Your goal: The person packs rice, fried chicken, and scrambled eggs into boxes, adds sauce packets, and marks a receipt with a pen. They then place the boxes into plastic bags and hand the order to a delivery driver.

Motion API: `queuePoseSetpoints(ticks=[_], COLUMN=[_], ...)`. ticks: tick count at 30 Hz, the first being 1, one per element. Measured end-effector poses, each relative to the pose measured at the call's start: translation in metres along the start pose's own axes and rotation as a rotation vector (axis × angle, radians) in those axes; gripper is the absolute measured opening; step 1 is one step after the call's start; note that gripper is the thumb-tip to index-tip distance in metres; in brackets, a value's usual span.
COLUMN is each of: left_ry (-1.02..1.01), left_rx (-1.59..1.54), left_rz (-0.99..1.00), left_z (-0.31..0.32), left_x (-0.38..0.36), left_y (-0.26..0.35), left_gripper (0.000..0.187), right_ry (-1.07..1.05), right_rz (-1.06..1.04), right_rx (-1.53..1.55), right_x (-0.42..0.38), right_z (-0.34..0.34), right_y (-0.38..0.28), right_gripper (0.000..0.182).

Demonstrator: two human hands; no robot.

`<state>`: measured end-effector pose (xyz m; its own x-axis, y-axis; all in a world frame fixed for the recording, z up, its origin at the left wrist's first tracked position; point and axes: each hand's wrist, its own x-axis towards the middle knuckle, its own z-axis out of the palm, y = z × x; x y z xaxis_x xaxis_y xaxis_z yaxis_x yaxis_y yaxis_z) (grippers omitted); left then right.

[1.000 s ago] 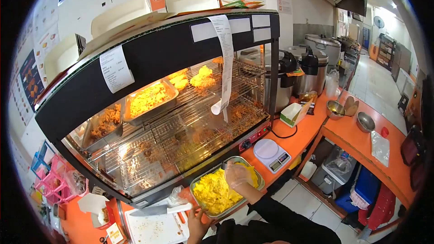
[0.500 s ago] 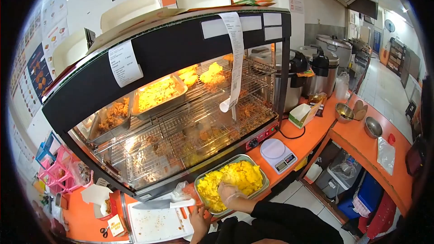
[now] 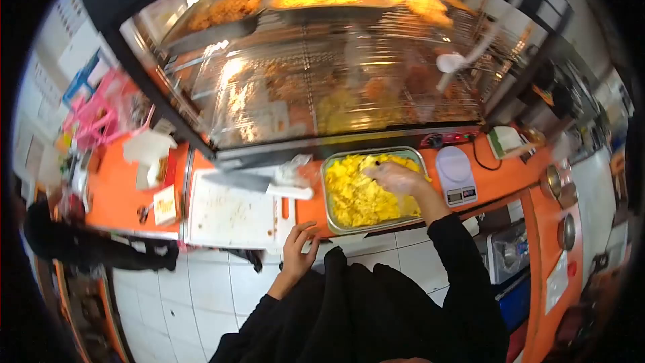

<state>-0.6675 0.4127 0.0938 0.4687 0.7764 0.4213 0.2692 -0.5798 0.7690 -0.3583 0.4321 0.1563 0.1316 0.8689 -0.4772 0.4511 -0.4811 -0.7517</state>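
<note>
A metal tray (image 3: 329, 214) full of yellow food like scrambled egg (image 3: 366, 195) stands at the counter's front edge. My right hand (image 3: 396, 178), in a clear plastic glove, reaches into the back right part of the food; blur hides what its fingers do. My left hand (image 3: 299, 252) is bare, with fingers apart, at the counter edge between the tray and a white cutting board (image 3: 225, 212). Across the board's back lies a large knife (image 3: 289, 191) with a white handle. A crumpled clear plastic bag (image 3: 295, 169) is beside it.
Behind the tray stands a glass warming cabinet (image 3: 322, 144) with fried food on racks. A kitchen scale (image 3: 457, 171) is right of the tray. An open food box (image 3: 151, 161) and scissors (image 3: 143, 214) lie left. Another person's dark-clothed leg (image 3: 101, 245) shows at left.
The view has tilted down and shifted. My right hand has moved towards the back right of the tray. My left hand's fingers are now farther apart near the counter edge.
</note>
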Motion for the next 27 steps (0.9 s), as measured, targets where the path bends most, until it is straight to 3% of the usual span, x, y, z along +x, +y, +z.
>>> queuePoseSetpoints(ticks=[1, 3, 4, 6, 8, 9, 11, 13, 14, 15, 19, 21, 23, 27], left_ry=[0.031, 0.067, 0.092, 0.163, 0.247, 0.250, 0.308, 0.098, 0.104, 0.150, 0.133, 0.107, 0.031, 0.136], left_rx=[0.046, 0.016, -0.025, 0.027, 0.059, 0.097, 0.143, 0.194, 0.184, 0.091, 0.037, 0.039, -0.005, 0.207], left_rz=[0.063, -0.076, -0.174, -0.262, -0.297, -0.430, -0.580, -0.780, -0.755, -0.858, -0.828, -0.784, -0.955, -1.068], left_z=[-0.005, -0.024, -0.033, -0.051, -0.066, -0.071, -0.079, -0.087, -0.091, -0.096, -0.127, -0.158, -0.190, -0.262], left_x=[-0.014, -0.037, -0.050, -0.076, -0.103, -0.120, -0.155, -0.192, -0.202, -0.202, -0.213, -0.212, -0.225, -0.265], left_y=[-0.014, -0.016, -0.019, -0.032, -0.048, -0.061, -0.090, -0.117, -0.126, -0.125, -0.153, -0.168, -0.185, -0.215], left_gripper=[0.020, 0.018, 0.016, 0.015, 0.014, 0.014, 0.015, 0.019, 0.020, 0.021, 0.026, 0.029, 0.033, 0.034], right_ry=[-0.039, -0.093, -0.128, -0.178, -0.230, -0.256, -0.287, -0.350, -0.435, -0.514, -0.475, -0.431, -0.747, -0.780], right_rz=[0.000, 0.195, 0.190, 0.201, 0.231, 0.266, 0.241, 0.218, 0.228, 0.241, 0.330, 0.228, 0.153, 0.002], right_rx=[-0.028, 0.495, 0.473, 0.858, 0.923, 1.009, 0.998, 0.981, 0.977, 0.975, 1.088, 1.047, 0.981, 0.892], right_x=[-0.011, -0.024, -0.020, -0.014, -0.018, -0.019, -0.014, 0.001, 0.005, 0.007, 0.019, 0.049, 0.078, 0.165], right_z=[-0.001, 0.004, 0.011, 0.024, 0.033, 0.038, 0.051, 0.069, 0.078, 0.088, 0.171, 0.216, 0.261, 0.359], right_y=[-0.011, -0.025, -0.021, -0.010, -0.025, -0.032, -0.041, -0.064, -0.080, -0.100, -0.200, -0.229, -0.283, -0.361], right_gripper=[0.041, 0.033, 0.033, 0.025, 0.021, 0.017, 0.016, 0.016, 0.018, 0.020, 0.017, 0.016, 0.017, 0.015])
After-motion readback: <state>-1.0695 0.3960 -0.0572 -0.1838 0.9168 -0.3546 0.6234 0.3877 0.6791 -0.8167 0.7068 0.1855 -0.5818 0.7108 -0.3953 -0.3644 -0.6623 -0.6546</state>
